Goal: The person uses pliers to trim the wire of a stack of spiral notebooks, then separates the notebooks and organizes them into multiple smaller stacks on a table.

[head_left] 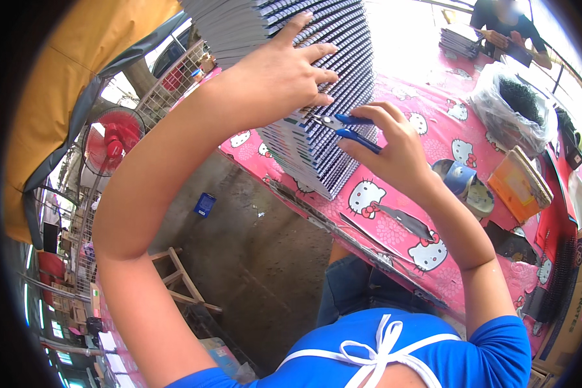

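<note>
A tall stack of spiral-bound notebooks point(352, 61) stands at the edge of the pink cartoon-print table, coiled spines toward me. My left hand point(271, 81) reaches across and rests on these spines, its fingers spread. My right hand point(399, 147) grips small blue-handled cutting pliers point(361, 138). The metal jaws point left and touch or nearly touch the coil ends, just below my left fingers. I cannot tell whether the jaws are around a wire.
At right lie a clear bag of dark coils point(524, 102), a blue-patterned round object point(458, 173) and an orange-covered book point(516, 184). A co-worker point(511, 32) sits across, beside stacked notebooks point(458, 42). A red fan point(113, 139) stands left; a blue packet point(204, 204) lies on the floor.
</note>
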Available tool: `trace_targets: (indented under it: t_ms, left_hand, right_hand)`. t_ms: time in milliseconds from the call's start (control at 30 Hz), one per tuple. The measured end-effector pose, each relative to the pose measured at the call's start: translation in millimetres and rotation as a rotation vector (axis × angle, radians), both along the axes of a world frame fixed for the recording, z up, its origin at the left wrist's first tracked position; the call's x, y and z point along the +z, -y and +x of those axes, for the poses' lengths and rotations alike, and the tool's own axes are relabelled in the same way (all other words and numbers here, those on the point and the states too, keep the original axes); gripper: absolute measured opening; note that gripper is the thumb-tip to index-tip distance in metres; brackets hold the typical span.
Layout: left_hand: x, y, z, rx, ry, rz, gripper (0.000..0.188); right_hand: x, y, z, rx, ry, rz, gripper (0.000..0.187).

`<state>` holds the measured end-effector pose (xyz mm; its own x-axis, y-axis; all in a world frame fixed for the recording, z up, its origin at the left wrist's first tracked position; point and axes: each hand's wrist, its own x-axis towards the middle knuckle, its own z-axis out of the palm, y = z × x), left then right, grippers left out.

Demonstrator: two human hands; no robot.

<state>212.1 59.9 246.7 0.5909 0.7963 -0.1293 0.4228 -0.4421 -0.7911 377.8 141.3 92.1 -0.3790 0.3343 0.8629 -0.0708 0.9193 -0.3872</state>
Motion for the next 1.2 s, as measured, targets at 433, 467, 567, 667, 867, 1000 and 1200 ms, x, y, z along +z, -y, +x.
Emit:
trace_targets:
  t_ms: [433,467,567,667,867,1000,1200]
  left_hand:
    - [-15.4,-11.4,6.2,0.084,-0.091,-0.126,0.034]
    - [-14.0,-11.4,8.6,0.104,-0.083,-0.14,0.034]
    - [-13.2,-13.4,10.8,0.115,-0.079,-0.147,0.035]
    - [-9.8,-14.3,11.6,0.124,-0.069,-0.168,0.037]
    - [-15.8,-10.5,11.7,0.11,-0.112,-0.111,0.027]
    - [-24.8,-9.0,6.0,0.065,-0.058,-0.101,0.03]
    - [-22.6,-11.4,8.8,0.11,-0.092,-0.101,0.03]
  right_hand:
    - [-6.7,-8.6,-6.2,0.32,0.229,-0.524,0.038]
    - [-6.4,-3.4,-2.3,0.222,0.161,-0.348,0.038]
    - [-6.8,1.9,-1.6,0.007,0.07,-0.053,0.038]
    - [-6.9,-0.1,-9.5,0.014,0.095,-0.013,0.038]
    - [11.3,-14.6,-1.6,0.56,0.409,-1.167,0.043]
    - [-9.6,-5.2,0.1,0.242,0.284,-0.48,0.043]
    - [-10.5,11.3,-3.8,-0.104,0.112,0.029,0.04]
